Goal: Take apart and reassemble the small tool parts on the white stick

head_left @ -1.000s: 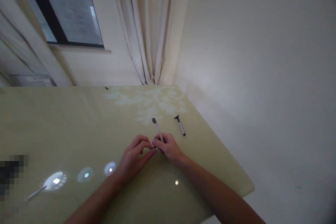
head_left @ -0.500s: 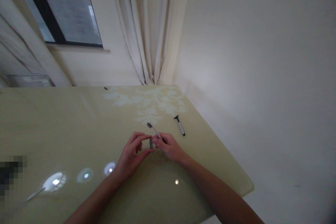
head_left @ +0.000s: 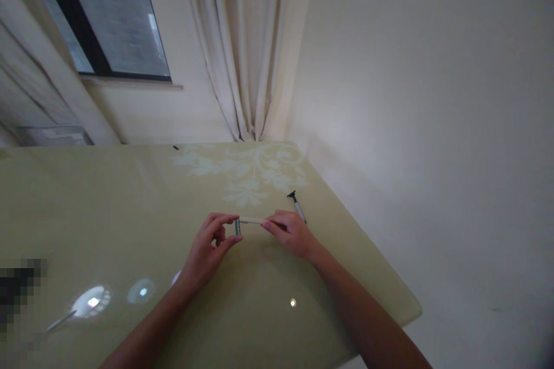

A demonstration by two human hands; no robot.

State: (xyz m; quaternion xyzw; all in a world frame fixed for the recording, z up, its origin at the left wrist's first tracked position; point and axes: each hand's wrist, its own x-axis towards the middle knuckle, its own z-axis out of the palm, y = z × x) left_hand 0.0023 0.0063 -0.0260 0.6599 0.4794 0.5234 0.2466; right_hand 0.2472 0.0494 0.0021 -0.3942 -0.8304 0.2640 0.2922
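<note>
My left hand (head_left: pixel 208 245) pinches a small razor cartridge (head_left: pixel 237 226) upright between thumb and fingertips, a narrow dark piece with a greenish strip. In my right hand (head_left: pixel 294 233) is a toothbrush (head_left: pixel 253 220) with a pale handle, pointing left. Its head meets or sits just behind the cartridge; the bristles are hidden. Beyond my right hand lies a razor (head_left: pixel 298 207) with a grey-and-black handle and black top, its lower end close behind the knuckles.
Both hands are over a glossy pale-green table (head_left: pixel 108 202) with a white floral pattern. A small dark piece (head_left: pixel 175 147) lies near the far edge, and a thin white stick (head_left: pixel 61 321) at the lower left. A wall (head_left: pixel 433 127) stands to the right.
The toothbrush has swung from pointing up and away to nearly level, its head now at the cartridge. My left hand has shifted slightly left with the cartridge; my right hand moved slightly right.
</note>
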